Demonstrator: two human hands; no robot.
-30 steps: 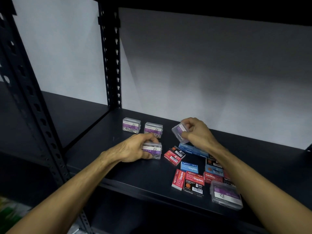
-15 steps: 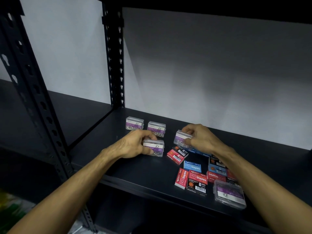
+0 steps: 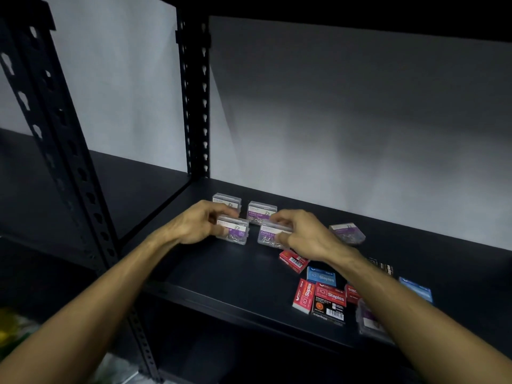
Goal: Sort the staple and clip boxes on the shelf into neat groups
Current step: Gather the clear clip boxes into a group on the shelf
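1. Black metal shelf (image 3: 235,273) carries every box; a slotted upright (image 3: 195,106) stands at its back left corner.
2. Left hand (image 3: 199,225) grips a clear paper clip box (image 3: 235,231) with curled fingers, the box resting on the shelf.
3. Right hand (image 3: 302,234) pinches a second clear paper clip box (image 3: 270,235) just beside the first, also on the shelf.
4. Two more clip boxes (image 3: 261,212) sit in a row right behind those two, so the four form a block near the shelf's left end.
5. Another clip box (image 3: 347,232) lies tilted, apart to the right of the right hand.
6. Red staple boxes (image 3: 303,297) and blue staple boxes (image 3: 321,276) lie jumbled near the front edge, under the right forearm.
7. One further clear box (image 3: 368,320) at the front edge is partly hidden by that forearm.
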